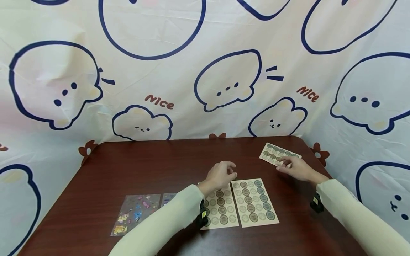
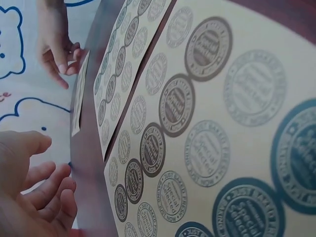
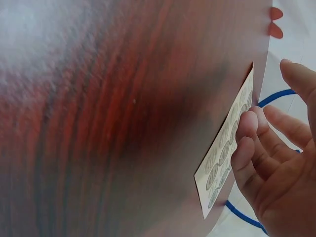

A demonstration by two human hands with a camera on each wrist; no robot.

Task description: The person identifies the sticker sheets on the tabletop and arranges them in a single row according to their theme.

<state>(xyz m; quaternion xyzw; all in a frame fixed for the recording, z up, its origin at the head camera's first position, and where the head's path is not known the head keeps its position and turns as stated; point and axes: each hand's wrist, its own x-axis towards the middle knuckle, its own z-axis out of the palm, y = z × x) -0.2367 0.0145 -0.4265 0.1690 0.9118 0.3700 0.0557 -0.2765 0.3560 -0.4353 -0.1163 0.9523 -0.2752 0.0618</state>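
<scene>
My left hand (image 1: 221, 175) hovers at the top edge of a cream sticker sheet (image 1: 228, 213) with rows of round brown and blue-green seals. Its fingers are loosely bent and hold nothing in the left wrist view. A matching sheet (image 1: 255, 203) lies close on the right. Toward the far right corner, a third cream sheet of round seals (image 1: 271, 152) lies at a slant. My right hand (image 1: 297, 168) is over this sheet's near edge. In the right wrist view, the right thumb stands apart from loosely bent fingers (image 3: 245, 123); whether they touch the paper is unclear.
On the left of the brown wooden table (image 1: 160, 160) lies a clear sheet of colourful stickers (image 1: 137, 209). Another clear sheet (image 1: 168, 197) beside it is mostly hidden by my left sleeve. A cartoon-printed cloth (image 1: 182, 81) hangs around the table's back and sides.
</scene>
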